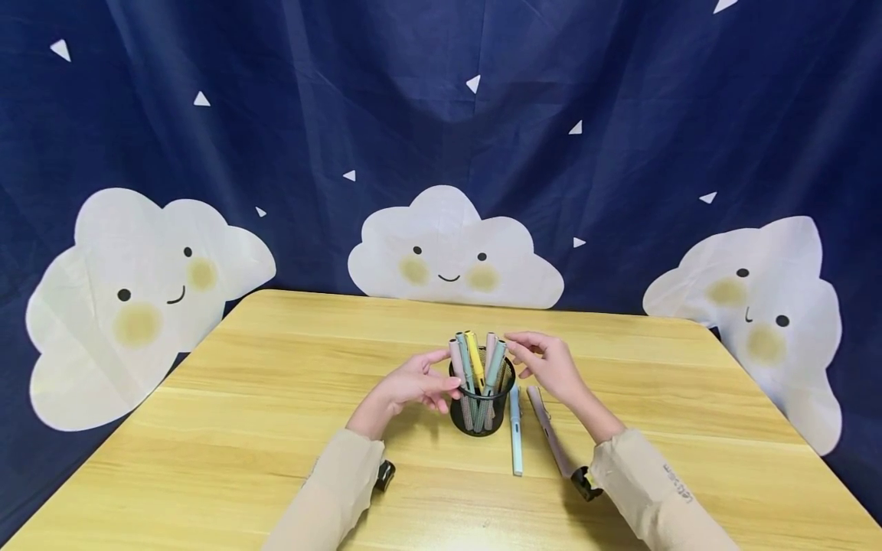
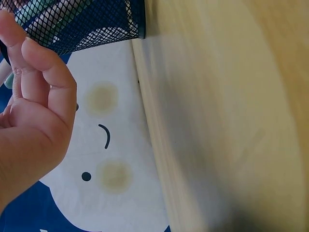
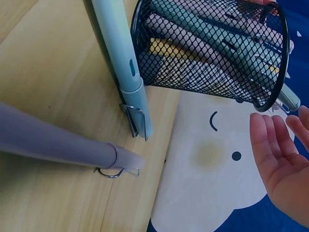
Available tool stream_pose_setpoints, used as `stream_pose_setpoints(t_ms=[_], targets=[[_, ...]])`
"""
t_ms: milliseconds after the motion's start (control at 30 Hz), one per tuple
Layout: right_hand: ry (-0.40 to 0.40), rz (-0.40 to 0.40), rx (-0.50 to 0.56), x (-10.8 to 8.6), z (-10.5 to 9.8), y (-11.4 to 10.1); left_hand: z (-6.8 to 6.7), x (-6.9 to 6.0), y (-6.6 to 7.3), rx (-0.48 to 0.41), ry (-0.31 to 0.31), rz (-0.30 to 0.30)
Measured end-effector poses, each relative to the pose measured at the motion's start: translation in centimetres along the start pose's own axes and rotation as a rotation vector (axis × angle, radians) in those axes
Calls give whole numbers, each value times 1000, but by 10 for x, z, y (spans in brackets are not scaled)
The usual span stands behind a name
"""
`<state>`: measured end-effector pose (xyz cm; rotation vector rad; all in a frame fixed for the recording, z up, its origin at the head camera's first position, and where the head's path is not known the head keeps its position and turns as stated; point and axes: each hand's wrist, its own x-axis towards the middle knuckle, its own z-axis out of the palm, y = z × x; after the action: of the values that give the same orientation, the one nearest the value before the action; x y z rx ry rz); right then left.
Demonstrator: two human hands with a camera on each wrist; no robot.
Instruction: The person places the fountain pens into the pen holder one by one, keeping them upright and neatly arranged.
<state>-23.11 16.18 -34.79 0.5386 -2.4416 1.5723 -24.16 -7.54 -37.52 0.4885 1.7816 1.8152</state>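
Note:
A black mesh pen holder (image 1: pixel 482 413) stands upright on the table, filled with several capped pens, among them a yellow pen (image 1: pixel 475 360). My left hand (image 1: pixel 413 383) holds its left side near the rim, thumb in front and index finger behind. To the right of the rim, my right hand (image 1: pixel 549 367) has its fingers loosely extended beside a green pen (image 1: pixel 494 363). In the right wrist view those fingertips hover close to the green pen's cap, apart from it. On the table lie a light blue pen (image 1: pixel 517 440) and a mauve pen (image 1: pixel 547 428), side by side.
The wooden table (image 1: pixel 241 428) extends around the holder on all sides. Behind it hangs a dark blue curtain (image 1: pixel 413 115) with white clouds and triangles. A black wrist camera (image 1: pixel 586 484) on the right sleeve sits near the mauve pen's lower end.

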Motion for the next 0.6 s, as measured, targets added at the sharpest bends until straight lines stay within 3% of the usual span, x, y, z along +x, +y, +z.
stream_pose_setpoints(t_ms=[600], targets=[[-87,88,32,-8,-15,16,0,1,-1,-6,-9,2]])
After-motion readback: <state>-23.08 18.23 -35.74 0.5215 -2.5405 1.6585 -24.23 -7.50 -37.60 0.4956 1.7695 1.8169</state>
